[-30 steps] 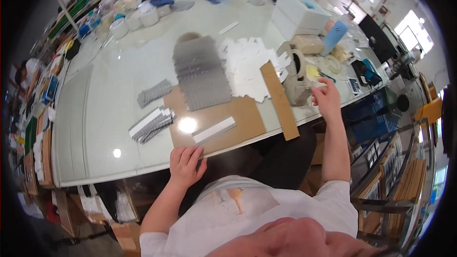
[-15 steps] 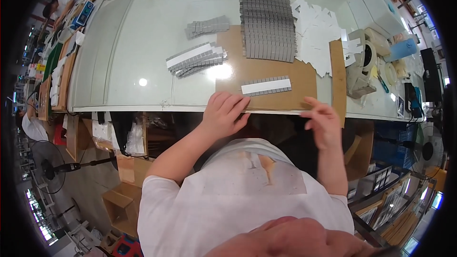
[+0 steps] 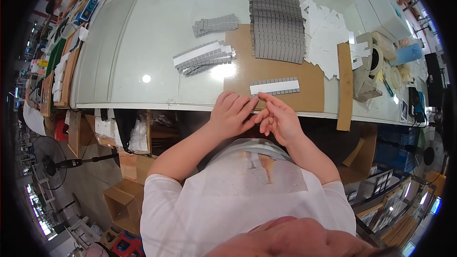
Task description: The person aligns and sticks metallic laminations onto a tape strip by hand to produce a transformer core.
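Observation:
My left hand (image 3: pixel 232 114) rests at the near edge of the table, fingers stretched forward and thumb apart. Close beside it is my right hand (image 3: pixel 280 120), its index finger reaching to the left index fingertip and its other fingers loosely bent. Nothing shows in either hand, though a tiny piece between the fingertips could be hidden. Just beyond the fingertips, a white strip with grey segmented edges (image 3: pixel 274 86) lies on a brown cardboard sheet (image 3: pixel 304 102). Left of the sheet lie a stack of similar strips (image 3: pixel 204 58) and a smaller grey pile (image 3: pixel 215 25).
A long stack of grey segmented strips (image 3: pixel 277 24) covers the sheet's far part. White cut scraps (image 3: pixel 326 38) lie right of it, then an upright-running cardboard strip (image 3: pixel 344 88), a tape dispenser (image 3: pixel 365 66) and a blue bottle (image 3: pixel 408 54). A fan (image 3: pixel 50 165) stands at lower left.
My right hand has moved left, from near the cardboard strip to beside my left hand. My left hand stays at the table edge. The view has shifted slightly.

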The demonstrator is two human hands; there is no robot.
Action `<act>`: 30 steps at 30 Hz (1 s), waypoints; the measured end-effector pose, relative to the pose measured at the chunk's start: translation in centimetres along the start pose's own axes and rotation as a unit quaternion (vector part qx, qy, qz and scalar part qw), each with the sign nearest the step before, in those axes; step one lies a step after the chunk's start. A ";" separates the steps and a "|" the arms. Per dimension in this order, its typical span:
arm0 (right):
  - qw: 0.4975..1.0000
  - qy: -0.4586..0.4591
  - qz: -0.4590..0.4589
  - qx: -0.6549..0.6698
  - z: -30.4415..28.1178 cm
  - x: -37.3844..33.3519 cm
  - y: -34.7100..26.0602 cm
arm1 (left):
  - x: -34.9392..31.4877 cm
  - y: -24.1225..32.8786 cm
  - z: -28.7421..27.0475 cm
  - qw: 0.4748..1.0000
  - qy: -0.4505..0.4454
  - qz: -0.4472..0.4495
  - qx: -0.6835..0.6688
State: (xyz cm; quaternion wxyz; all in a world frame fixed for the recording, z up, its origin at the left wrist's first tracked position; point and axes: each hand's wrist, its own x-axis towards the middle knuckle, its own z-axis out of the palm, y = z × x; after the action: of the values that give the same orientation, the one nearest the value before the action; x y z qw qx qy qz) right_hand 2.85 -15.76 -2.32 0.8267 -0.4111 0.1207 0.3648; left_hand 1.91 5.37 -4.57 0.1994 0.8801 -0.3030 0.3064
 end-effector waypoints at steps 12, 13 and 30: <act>0.970 0.075 -0.062 -0.221 1.4 -0.8 0.3 | 0.2 -0.1 0.0 1.000 -0.016 0.005 0.004; 0.971 0.074 -0.062 -0.221 1.4 -1.0 0.6 | 0.2 -0.1 0.0 1.000 -0.015 0.006 0.002; 0.423 0.221 -0.448 -0.756 -3.7 -1.4 -2.3 | -0.8 1.4 -1.6 0.977 0.013 -0.012 -0.211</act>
State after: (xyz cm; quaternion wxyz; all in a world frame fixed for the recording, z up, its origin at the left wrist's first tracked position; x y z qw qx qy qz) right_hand 3.85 -20.21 -2.60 0.1752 -0.9336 -0.2265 -0.2155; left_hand -0.17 5.53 -3.63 0.3878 0.8179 -0.3477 0.2444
